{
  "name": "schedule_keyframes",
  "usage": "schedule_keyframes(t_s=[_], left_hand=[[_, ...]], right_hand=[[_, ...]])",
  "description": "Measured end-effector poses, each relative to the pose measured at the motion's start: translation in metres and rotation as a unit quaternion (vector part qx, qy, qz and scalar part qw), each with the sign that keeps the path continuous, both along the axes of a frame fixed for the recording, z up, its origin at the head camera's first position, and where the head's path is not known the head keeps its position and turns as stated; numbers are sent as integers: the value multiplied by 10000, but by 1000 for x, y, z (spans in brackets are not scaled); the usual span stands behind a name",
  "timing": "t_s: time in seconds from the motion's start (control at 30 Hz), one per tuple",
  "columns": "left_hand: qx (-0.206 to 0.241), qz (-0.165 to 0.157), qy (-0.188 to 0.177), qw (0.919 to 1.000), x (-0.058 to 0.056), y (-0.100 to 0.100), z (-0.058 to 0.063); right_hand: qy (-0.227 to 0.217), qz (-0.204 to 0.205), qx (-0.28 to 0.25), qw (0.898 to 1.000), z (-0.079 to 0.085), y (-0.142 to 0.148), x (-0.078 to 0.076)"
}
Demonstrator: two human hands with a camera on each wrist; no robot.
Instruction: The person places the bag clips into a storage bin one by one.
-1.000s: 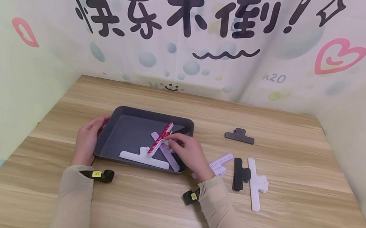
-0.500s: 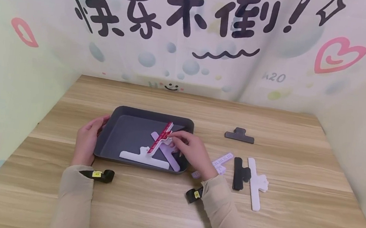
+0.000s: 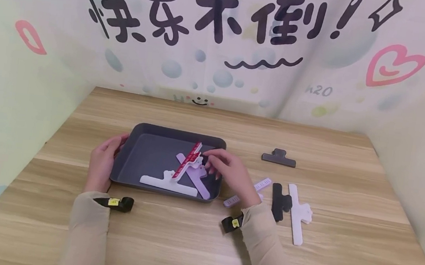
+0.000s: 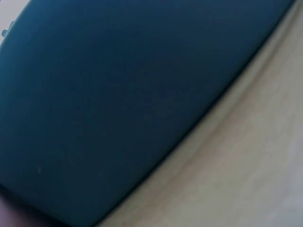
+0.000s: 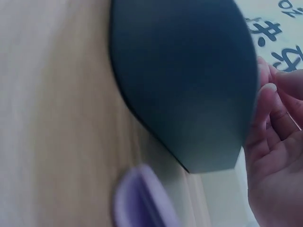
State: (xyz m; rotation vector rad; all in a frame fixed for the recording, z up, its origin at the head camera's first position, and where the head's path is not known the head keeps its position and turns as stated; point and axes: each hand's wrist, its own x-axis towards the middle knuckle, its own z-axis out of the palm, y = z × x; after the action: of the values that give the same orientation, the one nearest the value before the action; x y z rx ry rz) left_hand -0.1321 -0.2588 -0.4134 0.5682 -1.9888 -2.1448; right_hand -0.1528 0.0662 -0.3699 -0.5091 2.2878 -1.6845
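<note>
At the left side of the dark grey tray (image 3: 157, 129), my left hand (image 3: 100, 161) rests its fingers against the outer wall. That wall (image 4: 128, 94) fills much of the left wrist view. My right hand (image 3: 229, 169) hovers over the tray's right end, fingers loosely bent and holding nothing. Just left of its fingertips, a red-and-white bag clip (image 3: 187, 160) lies aslant across a lilac clip (image 3: 200, 183) and a white clip (image 3: 169, 185). A black clip (image 3: 204, 159) in the tray is mostly hidden behind the right hand and the other clips.
Right of the tray lie a lilac clip (image 3: 232, 201), partly covered by the right hand, a black clip (image 3: 277, 201) and a white clip (image 3: 295, 216). A dark grey clip (image 3: 279, 158) lies farther back. A printed cloth (image 3: 220, 63) hangs behind the wooden table (image 3: 168, 241).
The right hand has let go of the red-and-white clip and drawn back slightly to the right. The clip stays on the pile. The left hand keeps its place at the tray.
</note>
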Motion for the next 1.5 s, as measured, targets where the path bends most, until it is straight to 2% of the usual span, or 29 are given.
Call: schedule_keyframes(t_s=[0.1, 0.3, 0.4, 0.53, 0.73, 0.93, 1.17, 1.5], left_hand=[[-6, 2, 15, 10000, 0, 0, 0], [81, -8, 114, 9999, -1, 0, -1], [185, 1, 191, 9996, 0, 0, -1], [94, 2, 166, 9998, 0, 0, -2], [15, 35, 107, 9999, 0, -1, -3], [-21, -1, 88, 10000, 0, -1, -2], [-79, -25, 59, 9999, -1, 0, -1], [-110, 17, 3, 9999, -1, 0, -2]], right_hand=[[-81, -126, -118, 9998, -12, 8, -9], [-230, -472, -268, 9983, -15, 23, -19], [-134, -637, -248, 9976, -21, 32, -25], [-55, -899, -141, 9958, -23, 44, -27], [-132, -1251, -316, 9916, -26, 62, -30], [-197, -1718, -371, 9842, -28, 76, -32], [-105, -2185, -180, 9756, -32, 90, -34], [-228, -2568, -319, 9657, -35, 99, -38]])
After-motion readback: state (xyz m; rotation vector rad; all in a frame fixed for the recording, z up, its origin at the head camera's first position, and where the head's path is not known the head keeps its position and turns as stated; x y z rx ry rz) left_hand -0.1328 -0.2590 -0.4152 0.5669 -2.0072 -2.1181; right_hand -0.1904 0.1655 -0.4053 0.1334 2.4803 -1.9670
